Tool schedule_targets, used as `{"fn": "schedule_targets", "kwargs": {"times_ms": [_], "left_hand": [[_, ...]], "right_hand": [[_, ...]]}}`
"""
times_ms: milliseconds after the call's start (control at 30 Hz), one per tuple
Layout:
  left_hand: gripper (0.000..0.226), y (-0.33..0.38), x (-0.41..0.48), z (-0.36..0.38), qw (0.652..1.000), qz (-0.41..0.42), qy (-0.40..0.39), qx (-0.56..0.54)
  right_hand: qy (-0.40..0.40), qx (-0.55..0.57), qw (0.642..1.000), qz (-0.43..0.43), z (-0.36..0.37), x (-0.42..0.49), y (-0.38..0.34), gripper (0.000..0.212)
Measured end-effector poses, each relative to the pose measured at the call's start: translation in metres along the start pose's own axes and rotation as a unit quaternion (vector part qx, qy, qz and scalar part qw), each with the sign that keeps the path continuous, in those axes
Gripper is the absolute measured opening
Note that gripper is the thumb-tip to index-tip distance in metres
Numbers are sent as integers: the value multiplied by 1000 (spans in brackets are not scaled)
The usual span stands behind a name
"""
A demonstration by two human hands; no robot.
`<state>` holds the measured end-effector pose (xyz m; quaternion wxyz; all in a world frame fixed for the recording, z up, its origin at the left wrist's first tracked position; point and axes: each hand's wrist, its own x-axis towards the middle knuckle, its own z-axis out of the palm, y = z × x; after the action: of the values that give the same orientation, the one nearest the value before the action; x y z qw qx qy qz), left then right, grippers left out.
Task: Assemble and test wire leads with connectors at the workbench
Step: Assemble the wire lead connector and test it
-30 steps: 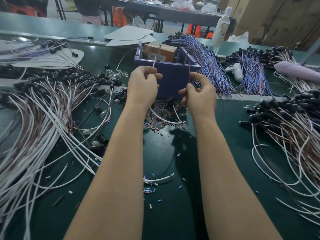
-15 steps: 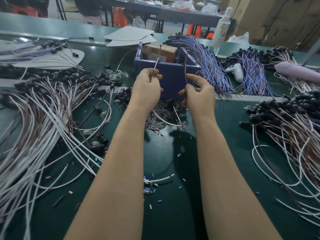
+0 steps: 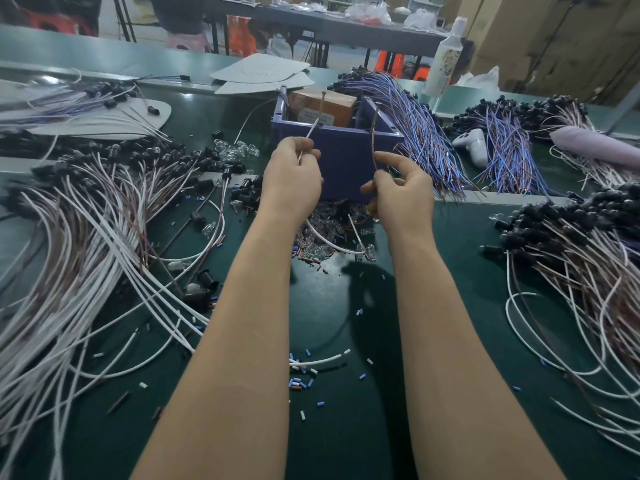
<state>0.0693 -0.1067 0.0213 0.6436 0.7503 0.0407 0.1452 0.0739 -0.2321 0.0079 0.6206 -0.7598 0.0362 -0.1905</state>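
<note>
Left hand [image 3: 292, 178] lower — brown wire [image 3: 372, 140] fed higher through right hand [image 3: 403, 199] grip.

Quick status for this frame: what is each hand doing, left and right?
Left hand: closed, pinching a white wire lead.
Right hand: closed, pinching a brown wire lead.

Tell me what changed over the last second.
The left hand sank slightly, pinching its thin white wire end throughout; the thin brown wire end pinched in the right hand now bows leftward. The blue plastic bin and white wire bundles lie unmoved.
</note>
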Motion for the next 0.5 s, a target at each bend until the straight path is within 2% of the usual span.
{"fn": "schedule_targets", "kwargs": {"times_ms": [500], "left_hand": [[26,0,0,-1,1000,3,12,-3]], "right_hand": [[-2,-9,1000,10,-3,1,-2,23]]}}
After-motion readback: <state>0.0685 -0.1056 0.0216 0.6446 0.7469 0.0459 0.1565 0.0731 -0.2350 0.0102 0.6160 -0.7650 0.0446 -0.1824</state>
